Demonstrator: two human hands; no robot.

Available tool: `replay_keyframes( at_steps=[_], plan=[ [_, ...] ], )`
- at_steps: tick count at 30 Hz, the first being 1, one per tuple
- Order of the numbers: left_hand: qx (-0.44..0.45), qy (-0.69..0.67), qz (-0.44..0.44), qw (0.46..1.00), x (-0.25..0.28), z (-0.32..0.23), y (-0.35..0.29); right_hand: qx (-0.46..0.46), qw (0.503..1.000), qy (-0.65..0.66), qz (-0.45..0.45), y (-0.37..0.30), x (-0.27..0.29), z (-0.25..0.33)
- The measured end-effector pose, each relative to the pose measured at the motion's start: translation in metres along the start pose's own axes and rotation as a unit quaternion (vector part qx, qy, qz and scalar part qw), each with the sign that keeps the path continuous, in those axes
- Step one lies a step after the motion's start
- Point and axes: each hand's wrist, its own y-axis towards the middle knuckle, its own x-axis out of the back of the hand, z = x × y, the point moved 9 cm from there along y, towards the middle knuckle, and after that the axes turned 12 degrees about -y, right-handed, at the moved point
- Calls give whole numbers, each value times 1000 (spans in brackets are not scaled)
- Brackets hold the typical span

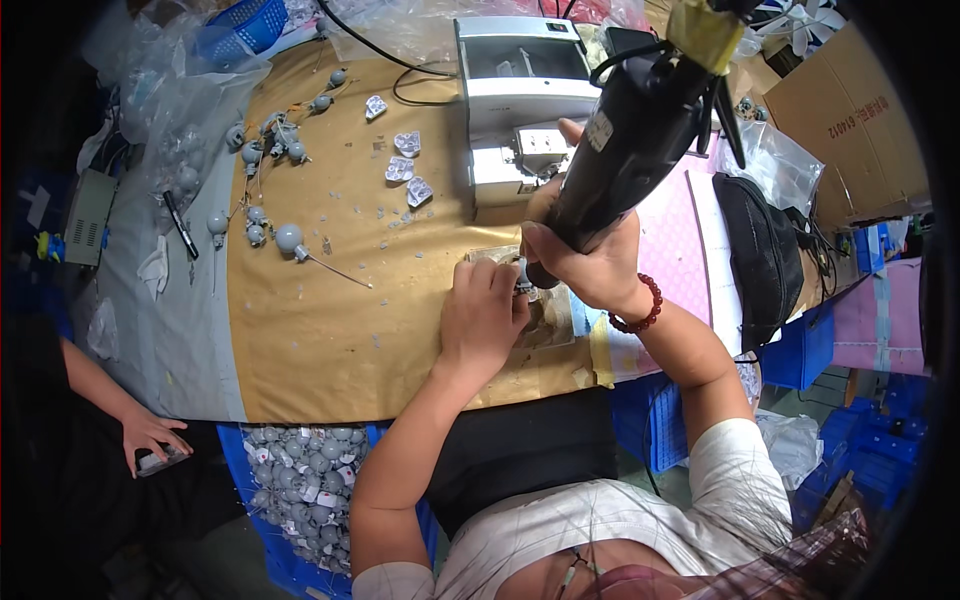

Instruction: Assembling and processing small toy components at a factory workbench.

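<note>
Right hand: fingers wrapped around the lower body of a black handheld tool, held at a slant, tip end down. Left hand: fingers closed on a small grey part at the near side of the bench, just beside the tool's tip; contact between the two cannot be told. Wired grey balls and clear plastic pieces lie farther left. White machine stands beyond the hands.
</note>
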Motion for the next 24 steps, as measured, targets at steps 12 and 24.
replay_keyframes(
  at_steps=[12,24],
  plan=[
    [-39,9,-20,999,1,-4,-1,40,999,-4,3,-7,-1,-5],
    [-47,-4,-28,999,4,-6,-1,84,992,-52,83,-13,-10,4]
  ],
)
